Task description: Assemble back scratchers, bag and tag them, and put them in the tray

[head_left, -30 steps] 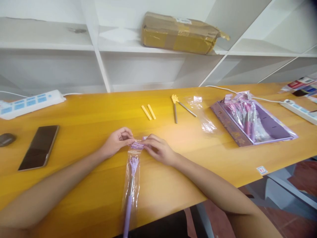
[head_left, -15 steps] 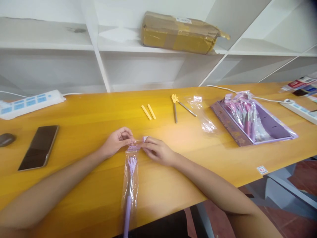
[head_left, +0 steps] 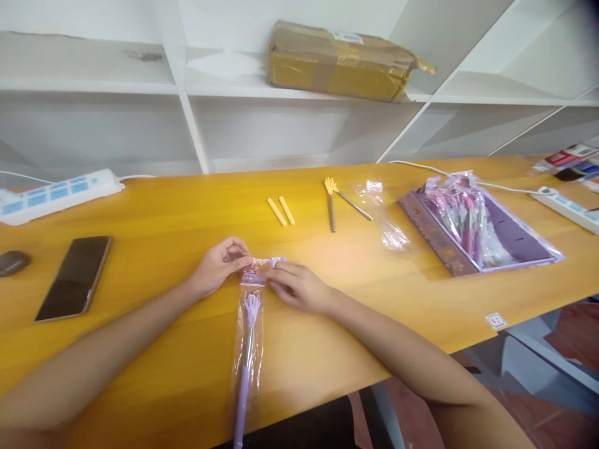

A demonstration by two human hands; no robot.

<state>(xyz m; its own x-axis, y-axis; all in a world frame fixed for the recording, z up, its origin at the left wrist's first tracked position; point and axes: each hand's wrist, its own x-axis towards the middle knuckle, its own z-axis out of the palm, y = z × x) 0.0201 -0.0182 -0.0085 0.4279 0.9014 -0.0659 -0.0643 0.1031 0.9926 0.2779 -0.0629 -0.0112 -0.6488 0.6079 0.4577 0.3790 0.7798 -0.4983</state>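
Observation:
A purple back scratcher [head_left: 244, 380] with a hand-shaped end lies inside a clear plastic bag [head_left: 260, 324], its handle running toward the table's front edge. My left hand [head_left: 221, 267] pinches the top left of that bag. On the other side, my right hand [head_left: 300, 285] has its fingers closed on the bag's top right, by a small printed label [head_left: 277, 260]. Further back are two yellow hand-shaped scratcher heads on metal rods [head_left: 332, 212], and two loose yellow sticks [head_left: 281, 211] beside them. Neither hand touches these.
An open purple box [head_left: 519, 240] holds several bagged scratchers at the right. A crumpled clear bag [head_left: 388, 218] lies left of it. Phone [head_left: 75, 277], dark mouse [head_left: 13, 264] and power strip [head_left: 60, 196] are at left. A taped carton [head_left: 341, 62] sits on the shelf.
The bag's top has opened out slightly between my hands, and more of its header and label shows. The bagged scratcher has shifted a little to the right.

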